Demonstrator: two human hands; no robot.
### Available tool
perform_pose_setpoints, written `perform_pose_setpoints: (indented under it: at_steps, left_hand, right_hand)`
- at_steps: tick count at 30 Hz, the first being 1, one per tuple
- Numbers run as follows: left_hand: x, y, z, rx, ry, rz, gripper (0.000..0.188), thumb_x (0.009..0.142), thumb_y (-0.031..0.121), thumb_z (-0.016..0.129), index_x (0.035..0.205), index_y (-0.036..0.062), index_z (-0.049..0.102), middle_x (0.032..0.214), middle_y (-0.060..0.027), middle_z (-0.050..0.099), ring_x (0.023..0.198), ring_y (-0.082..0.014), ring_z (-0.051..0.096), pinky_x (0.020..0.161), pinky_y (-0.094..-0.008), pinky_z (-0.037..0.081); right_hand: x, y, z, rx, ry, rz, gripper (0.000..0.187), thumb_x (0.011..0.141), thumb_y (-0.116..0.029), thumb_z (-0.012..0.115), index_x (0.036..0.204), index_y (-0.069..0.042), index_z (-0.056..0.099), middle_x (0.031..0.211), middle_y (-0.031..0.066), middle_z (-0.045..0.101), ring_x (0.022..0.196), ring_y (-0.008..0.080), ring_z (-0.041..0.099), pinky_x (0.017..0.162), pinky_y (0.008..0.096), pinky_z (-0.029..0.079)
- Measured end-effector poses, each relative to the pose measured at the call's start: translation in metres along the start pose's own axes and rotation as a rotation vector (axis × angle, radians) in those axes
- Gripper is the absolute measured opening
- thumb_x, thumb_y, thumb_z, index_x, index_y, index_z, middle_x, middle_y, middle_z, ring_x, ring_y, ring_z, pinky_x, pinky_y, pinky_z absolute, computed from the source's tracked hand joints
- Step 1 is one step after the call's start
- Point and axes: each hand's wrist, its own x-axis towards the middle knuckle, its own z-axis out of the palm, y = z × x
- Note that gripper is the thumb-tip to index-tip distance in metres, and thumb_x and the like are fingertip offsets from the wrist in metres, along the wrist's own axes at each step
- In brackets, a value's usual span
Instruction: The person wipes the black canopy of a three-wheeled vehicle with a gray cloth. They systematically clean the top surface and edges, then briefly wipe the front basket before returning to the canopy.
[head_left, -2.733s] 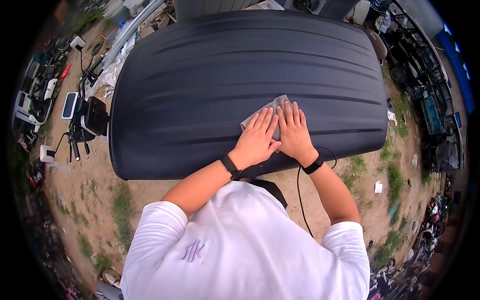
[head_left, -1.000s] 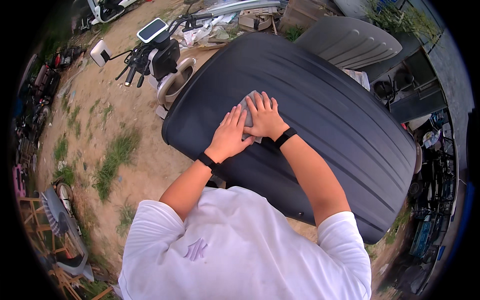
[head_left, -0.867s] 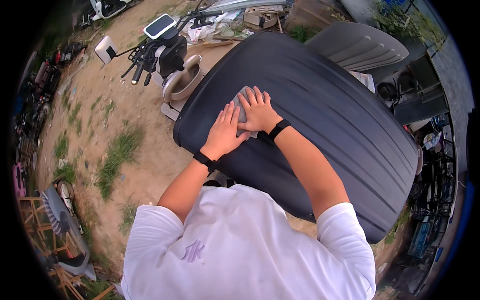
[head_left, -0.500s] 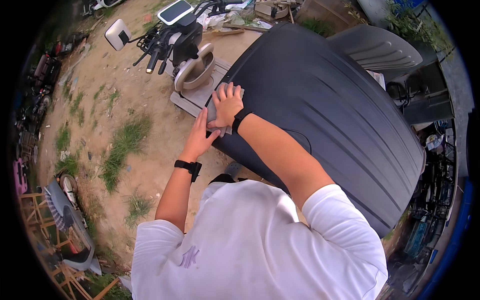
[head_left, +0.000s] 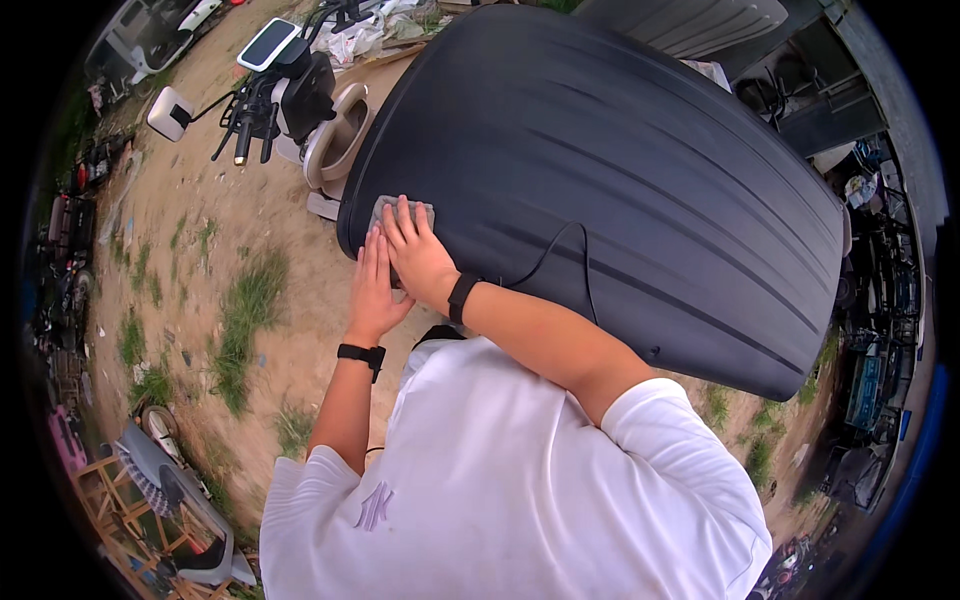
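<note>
A large black ribbed panel [head_left: 640, 190], curved like a vehicle roof, spreads in front of me. My right hand [head_left: 420, 262] lies flat near its left front corner, fingers stretched over a grey cloth [head_left: 424, 212] pressed against the surface. Beside it, my left hand [head_left: 374, 297] reaches up with straight fingers held close together, touching the edge of the panel and the cloth. How much cloth lies under the palms is hidden. Each wrist wears a black band. A thin black cable [head_left: 575, 228] loops over the panel beside my right forearm.
Past the panel's left edge stands a handlebar [head_left: 250, 118] with a mirror [head_left: 169, 113] and a screen [head_left: 268, 44]. Sandy ground with grass tufts [head_left: 250, 320] lies left. A grey body part [head_left: 185, 500] rests lower left; stacked parts [head_left: 870, 370] line the right.
The handlebar and panel now sit further left and higher in view. Both hands, with the cloth, have shifted left in view; the cloth lies more fully on the panel. More cable shows.
</note>
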Motion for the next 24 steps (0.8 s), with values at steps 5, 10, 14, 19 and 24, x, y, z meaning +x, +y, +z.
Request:
perform_pose_setpoints:
  at_steps: [5,10,14,19,24]
  left_hand:
    - [0.002,0.075,0.040,0.026,-0.020,0.244,0.109,0.075,0.025,0.084,0.165,-0.0005,0.027,0.172,-0.0224,0.028,0.159,-0.0382,0.029,0.129,-0.0522,0.028]
    - [0.015,0.175,0.087,0.003,-0.163,0.516,0.103,0.074,0.026,0.082,0.162,0.0011,0.035,0.170,-0.0203,0.033,0.158,-0.0336,0.033,0.130,-0.0476,0.028]
    - [0.020,0.258,0.128,-0.006,-0.230,0.697,0.103,0.071,0.029,0.082,0.160,0.0015,0.038,0.170,-0.0188,0.034,0.158,-0.0314,0.032,0.130,-0.0472,0.027]
    - [0.012,0.342,0.172,0.105,-0.213,0.860,0.095,0.080,0.037,0.077,0.160,0.0034,0.039,0.171,-0.0159,0.032,0.159,-0.0301,0.030,0.132,-0.0457,0.022]
    - [0.003,0.365,0.187,0.103,-0.153,0.846,0.092,0.080,0.030,0.077,0.159,0.0015,0.040,0.172,-0.0177,0.031,0.159,-0.0302,0.030,0.132,-0.0465,0.023]
  right_hand:
    - [-0.109,0.029,0.004,0.115,0.034,0.202,0.093,0.087,-0.056,0.072,0.158,-0.002,0.045,0.166,0.0256,0.035,0.154,0.0512,0.029,0.123,0.0643,0.026]
    - [-0.247,0.060,0.017,0.231,0.086,0.485,0.091,0.089,-0.057,0.067,0.156,0.001,0.046,0.165,0.0273,0.036,0.155,0.0505,0.027,0.123,0.0647,0.024]
    - [-0.346,0.079,0.024,0.220,0.108,0.661,0.100,0.083,-0.060,0.071,0.157,0.002,0.044,0.165,0.0267,0.034,0.155,0.0487,0.027,0.124,0.0619,0.022]
    - [-0.446,0.100,0.034,0.141,0.148,0.734,0.101,0.083,-0.058,0.073,0.157,0.004,0.042,0.166,0.0281,0.033,0.156,0.0479,0.026,0.124,0.0608,0.021]
    - [-0.468,0.112,0.025,0.178,0.100,0.752,0.101,0.078,-0.049,0.078,0.157,0.004,0.042,0.165,0.0298,0.033,0.155,0.0505,0.025,0.123,0.0614,0.021]
